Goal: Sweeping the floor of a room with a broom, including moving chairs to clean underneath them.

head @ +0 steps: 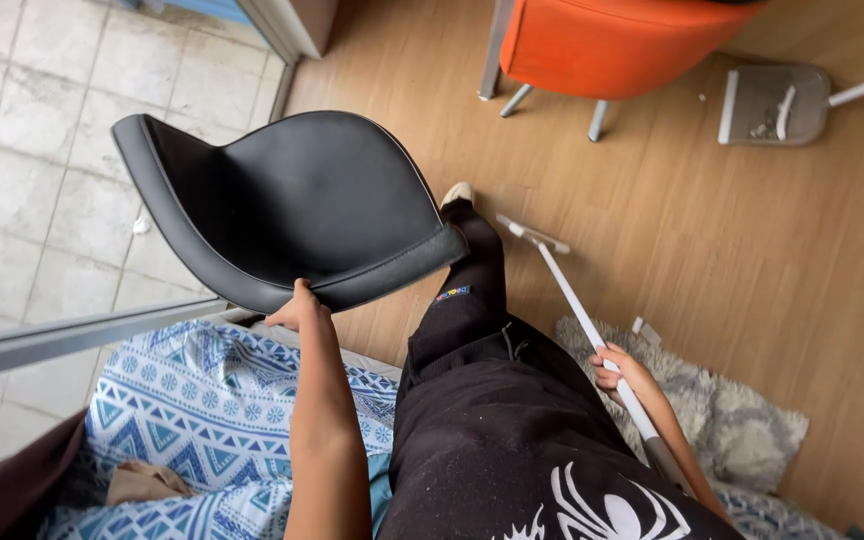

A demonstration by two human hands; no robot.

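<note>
Head view: the left hand (297, 308) has its grip closed on the front edge of the black chair (287, 205), tilting it clear of the wooden floor (732, 260). The right hand (620, 368) wraps the white broom handle (592, 330), whose head (532, 235) seems to rest on the floor beside the grey rug (732, 420), apparently for reach underneath.

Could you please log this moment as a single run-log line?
left hand: grips rim of black leather shell chair, tilted | right hand: holds white broom handle | wooden floor; grey dustpan
</note>
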